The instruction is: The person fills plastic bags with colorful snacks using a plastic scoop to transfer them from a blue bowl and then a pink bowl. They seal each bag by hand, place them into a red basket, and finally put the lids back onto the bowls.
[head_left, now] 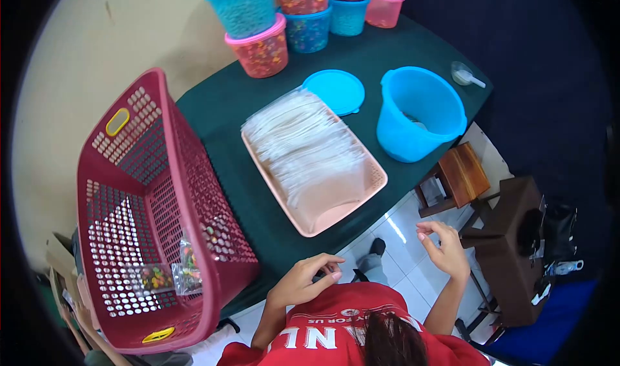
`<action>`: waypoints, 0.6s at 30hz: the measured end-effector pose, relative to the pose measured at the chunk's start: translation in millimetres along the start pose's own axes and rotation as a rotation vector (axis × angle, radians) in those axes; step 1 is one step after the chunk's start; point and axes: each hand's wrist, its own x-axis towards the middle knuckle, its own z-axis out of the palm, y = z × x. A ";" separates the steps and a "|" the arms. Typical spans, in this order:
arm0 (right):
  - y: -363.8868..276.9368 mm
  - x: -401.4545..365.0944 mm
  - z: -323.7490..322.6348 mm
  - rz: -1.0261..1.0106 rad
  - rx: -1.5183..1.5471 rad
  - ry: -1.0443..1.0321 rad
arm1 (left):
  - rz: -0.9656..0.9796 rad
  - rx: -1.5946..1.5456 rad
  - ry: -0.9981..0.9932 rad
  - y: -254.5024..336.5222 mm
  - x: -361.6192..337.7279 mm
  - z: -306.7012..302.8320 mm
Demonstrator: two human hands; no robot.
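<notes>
My left hand (306, 281) hovers in front of the table edge, below the pink tray (337, 219). Its fingers are loosely bent, with a gap to the thumb and nothing visible in them. Further right, over the tiled floor, my right hand (443, 250) is raised with fingers slightly curled and apart from the thumb, holding nothing. A thick row of white, thin plastic bags (300, 136) fills most of the tray. Behind the tray lies a round blue lid (336, 91). An open blue tub (407, 136) stands right of it, its contents mostly hidden.
A maroon basket (169, 140) at the left holds clear packets (187, 272) of colourful pieces. Lidded tubs (258, 52) are stacked at the back. A small cup with a white spoon (464, 75) sits at the right corner. A wooden stool (464, 172) and brown furniture (510, 250) stand right.
</notes>
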 end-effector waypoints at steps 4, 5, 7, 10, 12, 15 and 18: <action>23.1 8.6 -28.3 0.005 0.015 0.051 | 0.023 0.006 -0.003 10.7 25.3 16.3; 29.9 11.6 -37.0 0.005 0.009 0.056 | -0.028 -0.029 0.011 16.7 33.7 21.8; 46.2 20.7 -56.6 -0.004 -0.005 0.065 | -0.070 -0.072 0.056 21.1 54.4 36.2; 73.8 38.6 -91.6 -0.065 -0.019 0.049 | 0.014 -0.015 0.134 22.6 92.0 60.9; 90.7 55.6 -115.2 -0.107 -0.032 0.039 | -0.001 -0.019 0.188 34.2 119.1 78.7; 110.7 90.6 -142.5 -0.226 -0.085 -0.005 | 0.009 -0.098 0.293 43.8 145.3 97.7; 89.7 138.5 -172.3 -0.397 -0.159 -0.076 | 0.002 -0.088 0.379 29.5 160.3 106.6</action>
